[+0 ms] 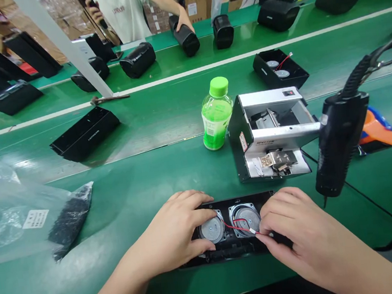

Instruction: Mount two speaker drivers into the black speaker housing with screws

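In front of me lies a black speaker housing (230, 253), its inside facing up. Two round metal speaker drivers are set in it: the left driver (212, 231) and the right driver (246, 218). My left hand (177, 228) grips the housing's left part, with its thumb and index finger on the left driver. Beside the right driver, my right hand (287, 224) pinches the red and black wires (232, 227) close to a small white connector (252, 230). Its palm covers the housing's right end.
A metal screw feeder (276, 132) and a green-capped bottle (217, 116) stand beyond. An electric screwdriver (342, 143) hangs at right. Plastic bags, one with dark screws (71, 219), lie left. Behind are more housings (85, 134); a co-worker's hand (184, 20) touches a speaker.
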{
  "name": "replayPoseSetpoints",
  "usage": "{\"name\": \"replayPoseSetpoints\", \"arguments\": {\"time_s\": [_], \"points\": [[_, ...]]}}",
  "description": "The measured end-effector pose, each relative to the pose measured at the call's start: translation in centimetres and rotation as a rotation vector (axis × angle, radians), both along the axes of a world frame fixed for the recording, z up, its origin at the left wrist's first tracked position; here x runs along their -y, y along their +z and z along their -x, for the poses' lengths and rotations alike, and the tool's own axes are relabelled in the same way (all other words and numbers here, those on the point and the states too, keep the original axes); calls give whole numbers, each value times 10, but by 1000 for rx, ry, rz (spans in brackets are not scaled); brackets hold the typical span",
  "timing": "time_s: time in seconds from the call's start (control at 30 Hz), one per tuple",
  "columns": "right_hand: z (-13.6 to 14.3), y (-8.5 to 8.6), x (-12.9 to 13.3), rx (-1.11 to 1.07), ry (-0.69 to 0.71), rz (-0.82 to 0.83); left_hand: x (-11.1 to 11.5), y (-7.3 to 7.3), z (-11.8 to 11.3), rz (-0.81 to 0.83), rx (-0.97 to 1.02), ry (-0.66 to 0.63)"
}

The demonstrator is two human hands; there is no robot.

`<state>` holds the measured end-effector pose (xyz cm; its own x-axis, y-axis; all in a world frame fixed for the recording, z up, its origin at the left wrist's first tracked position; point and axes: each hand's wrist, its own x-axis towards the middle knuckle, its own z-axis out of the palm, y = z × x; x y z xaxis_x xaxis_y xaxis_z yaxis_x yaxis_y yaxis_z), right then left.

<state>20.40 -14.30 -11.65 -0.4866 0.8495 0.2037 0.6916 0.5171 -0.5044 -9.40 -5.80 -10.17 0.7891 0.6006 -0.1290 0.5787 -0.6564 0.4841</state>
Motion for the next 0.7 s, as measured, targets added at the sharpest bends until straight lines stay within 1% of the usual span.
{"name": "replayPoseSetpoints", "arguments": {"time_s": [0.33, 0.57, 0.63, 0.7], "points": [[3, -7, -3, -37, -23, -68, 0, 1, -1, 3, -16, 6], [-4, -7, 3, -12, -8, -74, 2, 0, -2, -7, -56, 17], [2, -4, 3, -35, -3, -98, 3, 0, -2, -10, -60, 23], [18, 0, 3, -97, 6, -117, 3, 0, -2, -11, -54, 25]]}}
